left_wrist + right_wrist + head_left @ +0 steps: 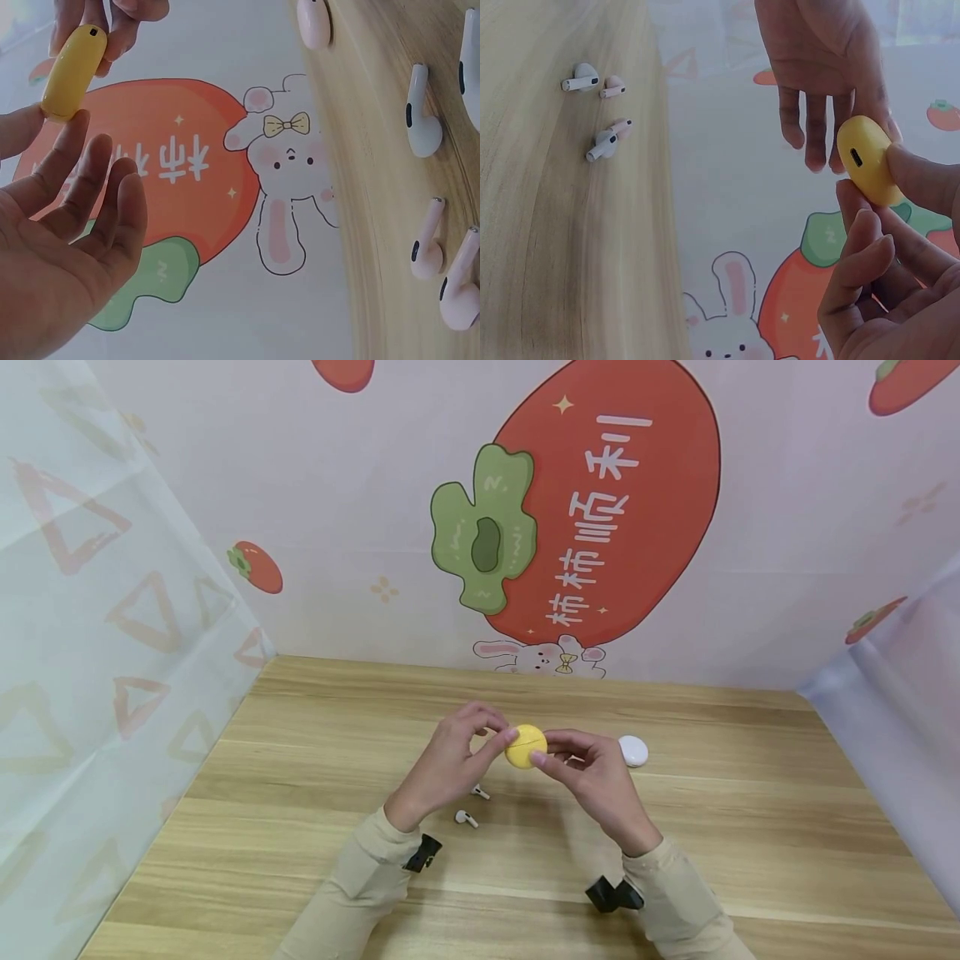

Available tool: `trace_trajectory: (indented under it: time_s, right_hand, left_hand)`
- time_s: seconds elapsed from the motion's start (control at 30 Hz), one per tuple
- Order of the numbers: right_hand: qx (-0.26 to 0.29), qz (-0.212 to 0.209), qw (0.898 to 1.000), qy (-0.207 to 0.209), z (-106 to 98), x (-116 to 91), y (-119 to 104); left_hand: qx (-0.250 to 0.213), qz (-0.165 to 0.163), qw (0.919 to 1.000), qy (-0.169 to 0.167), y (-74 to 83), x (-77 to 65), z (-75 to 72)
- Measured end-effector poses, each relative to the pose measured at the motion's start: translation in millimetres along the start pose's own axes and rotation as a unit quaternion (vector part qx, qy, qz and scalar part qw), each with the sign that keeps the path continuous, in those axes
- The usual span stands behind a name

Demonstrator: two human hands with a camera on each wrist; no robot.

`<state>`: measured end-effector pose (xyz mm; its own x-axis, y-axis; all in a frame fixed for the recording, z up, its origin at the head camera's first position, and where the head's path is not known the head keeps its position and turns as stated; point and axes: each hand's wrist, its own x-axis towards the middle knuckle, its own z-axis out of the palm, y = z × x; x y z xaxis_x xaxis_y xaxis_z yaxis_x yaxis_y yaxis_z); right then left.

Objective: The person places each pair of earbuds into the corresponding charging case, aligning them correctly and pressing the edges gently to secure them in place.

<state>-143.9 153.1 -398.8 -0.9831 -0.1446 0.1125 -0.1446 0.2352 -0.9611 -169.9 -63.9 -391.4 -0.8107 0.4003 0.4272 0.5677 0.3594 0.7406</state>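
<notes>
A round yellow earbud case [527, 747] is held up above the table between both hands, its lid closed along a thin seam. My left hand [452, 758] pinches its left edge between thumb and fingertips. On the opposite side, my right hand [596, 777] grips the lower right edge, thumb toward the camera. A small dark port shows on the case [856, 157] in the right wrist view. White earbuds [424, 127] and pink earbuds [427, 255] lie on the table below the hands, partly hidden by the left hand in the head view.
Just right of the right hand, a pale round case [633, 751] lies on the wooden table [750, 827]. A printed backdrop [337, 510] with a large red fruit rises behind the table's far edge, and patterned sheets [97, 610] line the sides.
</notes>
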Motion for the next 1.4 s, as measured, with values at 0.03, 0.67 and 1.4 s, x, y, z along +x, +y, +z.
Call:
trace_trajectory:
  time_s: [0.03,0.67,1.4]
  right_hand:
    - [0.001,0.000,1.000,0.000,0,0,0]
    - [0.006,0.004,1.000,0.003,0,1,2]
    - [-0.078,0.094,0.991,0.050,18,26,24]
  left_hand:
    - [0.006,0.006,1.0000,0.001,0.3,-0.2,0.1]
    - [0.070,0.014,0.9974,0.014,4.0,-2.2,-2.5]
    - [0.079,-0.019,0.9955,0.049,-0.3,-2.0,-27.7]
